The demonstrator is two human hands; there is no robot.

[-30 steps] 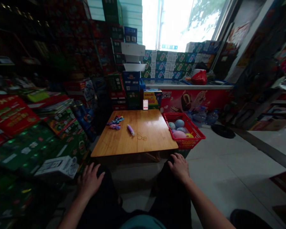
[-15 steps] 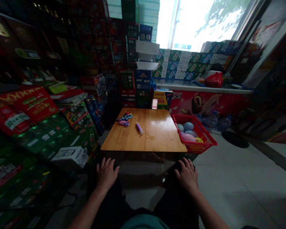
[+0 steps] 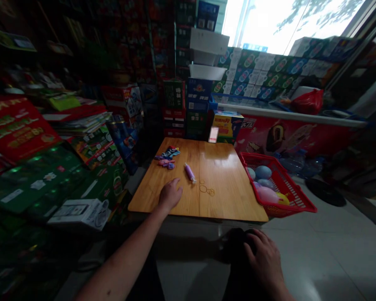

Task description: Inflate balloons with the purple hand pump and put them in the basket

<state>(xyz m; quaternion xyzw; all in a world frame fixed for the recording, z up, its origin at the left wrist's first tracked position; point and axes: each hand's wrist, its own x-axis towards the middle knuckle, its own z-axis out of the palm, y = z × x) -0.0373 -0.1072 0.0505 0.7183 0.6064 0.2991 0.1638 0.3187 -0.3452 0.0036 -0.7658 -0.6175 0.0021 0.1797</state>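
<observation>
My left hand point(image 3: 169, 195) is stretched out over the low wooden table point(image 3: 228, 196), fingers loosely spread, palm down and holding nothing. Just ahead of it and to the right lies a small purple pump point(image 3: 189, 172). Farther back sits a little pile of coloured uninflated balloons point(image 3: 167, 157). My right hand point(image 3: 265, 259) rests flat on my dark-trousered right knee, fingers apart. A red plastic basket point(image 3: 296, 200) with several inflated balloons point(image 3: 263, 187) stands against the table's right edge.
Stacked drink cartons and boxes point(image 3: 44, 175) crowd the left side down to the floor. More cartons point(image 3: 188, 104) rise behind the table. A red ice-cream freezer point(image 3: 288, 136) runs along the back right, under a bright window. Pale tiled floor point(image 3: 332, 251) lies to the right.
My left hand has lifted off my knee and reached forward onto the table near the purple pump. The view has moved closer to the table. My right hand stays on my knee.
</observation>
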